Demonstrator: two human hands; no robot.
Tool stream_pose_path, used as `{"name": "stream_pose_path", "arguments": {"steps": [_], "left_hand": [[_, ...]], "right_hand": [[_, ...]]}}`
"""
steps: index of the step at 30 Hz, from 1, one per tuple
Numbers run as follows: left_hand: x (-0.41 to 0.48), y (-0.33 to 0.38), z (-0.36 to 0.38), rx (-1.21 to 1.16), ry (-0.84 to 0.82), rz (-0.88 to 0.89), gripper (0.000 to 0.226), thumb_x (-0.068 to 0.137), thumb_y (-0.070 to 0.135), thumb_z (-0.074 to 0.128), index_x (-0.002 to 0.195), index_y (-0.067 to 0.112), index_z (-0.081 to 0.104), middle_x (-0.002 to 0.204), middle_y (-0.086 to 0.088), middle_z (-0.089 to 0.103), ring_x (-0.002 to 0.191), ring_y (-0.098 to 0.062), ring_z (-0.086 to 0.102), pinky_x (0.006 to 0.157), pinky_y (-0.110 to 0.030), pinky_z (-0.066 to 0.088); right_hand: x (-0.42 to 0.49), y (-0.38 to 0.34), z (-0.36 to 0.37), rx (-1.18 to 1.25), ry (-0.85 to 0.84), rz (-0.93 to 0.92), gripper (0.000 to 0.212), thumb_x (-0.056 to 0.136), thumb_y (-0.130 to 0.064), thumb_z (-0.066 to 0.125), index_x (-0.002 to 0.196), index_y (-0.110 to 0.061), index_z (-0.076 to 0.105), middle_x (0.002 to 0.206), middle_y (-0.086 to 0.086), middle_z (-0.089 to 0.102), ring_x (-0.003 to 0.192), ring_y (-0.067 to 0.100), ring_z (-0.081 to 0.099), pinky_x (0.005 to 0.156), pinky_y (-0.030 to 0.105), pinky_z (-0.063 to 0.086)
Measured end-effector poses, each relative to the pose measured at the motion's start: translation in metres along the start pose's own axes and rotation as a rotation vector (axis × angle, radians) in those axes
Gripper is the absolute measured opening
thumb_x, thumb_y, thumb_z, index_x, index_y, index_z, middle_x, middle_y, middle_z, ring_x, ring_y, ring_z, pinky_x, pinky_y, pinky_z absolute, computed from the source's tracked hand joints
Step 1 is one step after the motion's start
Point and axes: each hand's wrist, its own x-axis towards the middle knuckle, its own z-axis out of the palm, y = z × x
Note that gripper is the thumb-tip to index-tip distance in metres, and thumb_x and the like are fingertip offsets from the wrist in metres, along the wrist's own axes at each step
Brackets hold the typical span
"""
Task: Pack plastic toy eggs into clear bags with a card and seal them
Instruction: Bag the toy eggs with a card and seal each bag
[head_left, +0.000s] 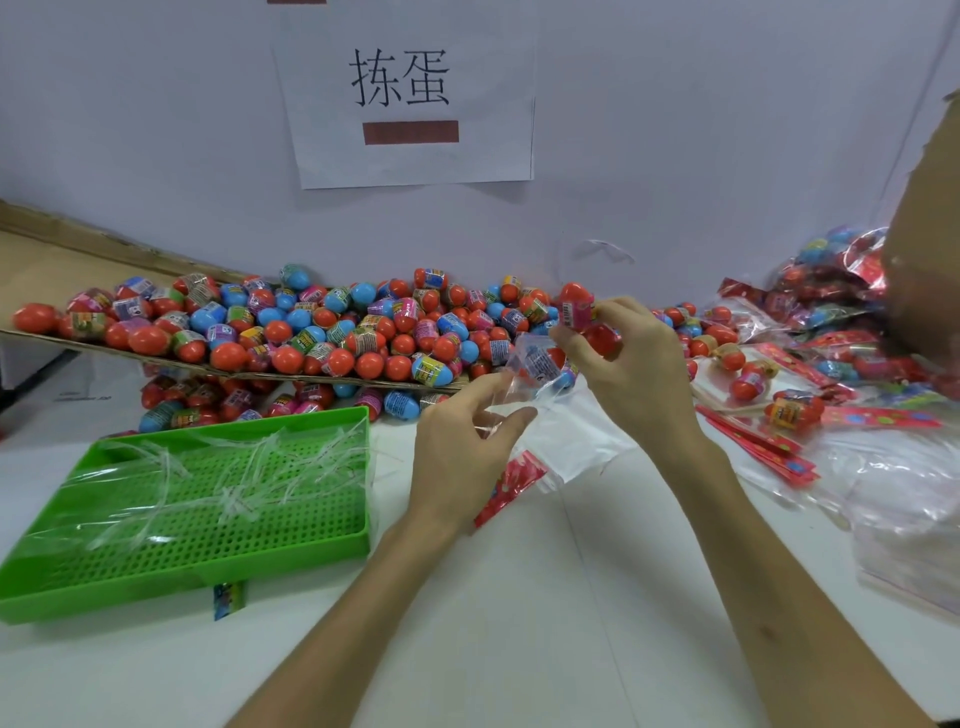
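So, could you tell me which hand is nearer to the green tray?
Left. The left hand is just right of the green tray, holding the clear bag; the right hand is farther right, gripping eggs.

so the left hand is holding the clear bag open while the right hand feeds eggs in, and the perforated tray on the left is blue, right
Not quite: the tray is green, not blue, as the head view shows. The rest stands: the left hand holds the clear bag open while the right hand feeds eggs in.
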Motion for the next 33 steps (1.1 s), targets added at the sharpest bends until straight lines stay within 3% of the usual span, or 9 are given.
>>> {"name": "stream_pose_path", "arguments": {"steps": [5,10,14,19,21,25,27,30,33], "left_hand": [[0.001,0.002,-0.002,-0.101,0.011,-0.027,0.030,0.092,0.017,0.078,0.121,0.025,0.074,0.109,0.014,0.077,0.095,-0.007,0.072,0.080,-0.022,0.058],[0.003,0.003,-0.004,-0.193,0.014,-0.086,0.022,0.093,0.019,0.077,0.113,0.027,0.075,0.104,0.011,0.078,0.087,-0.017,0.075,0.084,-0.038,0.061],[0.003,0.003,-0.003,-0.175,-0.004,-0.060,0.023,0.093,0.019,0.077,0.113,0.031,0.074,0.107,0.012,0.077,0.091,-0.014,0.075,0.082,-0.031,0.060],[0.001,0.002,-0.001,-0.120,-0.028,-0.010,0.026,0.093,0.017,0.076,0.118,0.019,0.077,0.109,0.013,0.077,0.099,-0.006,0.071,0.080,-0.019,0.055],[0.001,0.003,0.000,-0.132,-0.037,-0.006,0.023,0.093,0.016,0.076,0.115,0.020,0.078,0.106,0.012,0.078,0.098,-0.009,0.071,0.080,-0.024,0.057],[0.002,0.001,0.001,-0.178,-0.057,-0.018,0.018,0.093,0.016,0.076,0.111,0.021,0.078,0.102,0.010,0.078,0.096,-0.012,0.071,0.083,-0.031,0.059],[0.002,0.001,0.001,-0.207,-0.064,-0.026,0.018,0.093,0.019,0.077,0.111,0.021,0.077,0.103,0.008,0.077,0.099,-0.013,0.071,0.084,-0.034,0.060],[0.004,0.002,-0.001,-0.272,-0.073,-0.076,0.021,0.092,0.019,0.078,0.111,0.028,0.076,0.104,0.012,0.078,0.094,-0.009,0.072,0.075,-0.027,0.058],[0.005,0.005,-0.004,-0.303,-0.076,-0.117,0.029,0.091,0.016,0.077,0.104,0.041,0.073,0.093,0.023,0.075,0.087,-0.003,0.072,0.069,-0.020,0.055]], "right_hand": [[0.001,-0.001,-0.002,0.063,0.031,0.027,0.039,0.093,-0.042,0.069,0.112,-0.007,0.073,0.107,0.003,0.068,0.088,0.018,0.062,0.075,0.015,0.047],[0.001,-0.002,-0.007,0.142,-0.024,-0.067,0.032,0.091,-0.023,0.076,0.118,-0.006,0.071,0.119,0.005,0.064,0.096,0.022,0.064,0.077,0.025,0.057],[-0.002,-0.001,-0.004,0.063,-0.089,-0.136,0.039,0.083,-0.007,0.080,0.121,-0.010,0.071,0.130,0.008,0.057,0.100,0.026,0.065,0.084,0.037,0.061],[-0.004,-0.003,-0.002,0.029,-0.117,-0.221,0.043,0.080,0.001,0.078,0.119,-0.015,0.073,0.135,0.008,0.054,0.091,0.024,0.067,0.080,0.038,0.063],[-0.004,-0.005,0.000,0.025,-0.127,-0.239,0.044,0.080,0.000,0.080,0.119,-0.017,0.072,0.135,0.008,0.054,0.089,0.022,0.068,0.079,0.034,0.063],[-0.004,-0.006,-0.001,0.071,-0.125,-0.257,0.034,0.081,-0.004,0.082,0.113,-0.014,0.073,0.133,0.008,0.056,0.078,0.013,0.068,0.069,0.006,0.050],[-0.004,-0.007,-0.001,0.113,-0.115,-0.256,0.032,0.083,0.000,0.079,0.111,-0.013,0.073,0.131,0.007,0.057,0.084,0.008,0.066,0.069,0.005,0.048],[-0.004,-0.010,-0.003,0.187,-0.067,-0.225,0.040,0.084,0.013,0.067,0.116,-0.012,0.071,0.129,0.004,0.059,0.106,0.017,0.064,0.076,0.013,0.055],[-0.002,-0.014,-0.010,0.361,-0.032,-0.110,0.048,0.087,0.020,0.056,0.122,-0.011,0.066,0.127,0.003,0.064,0.090,0.022,0.072,0.072,0.032,0.063]]}}
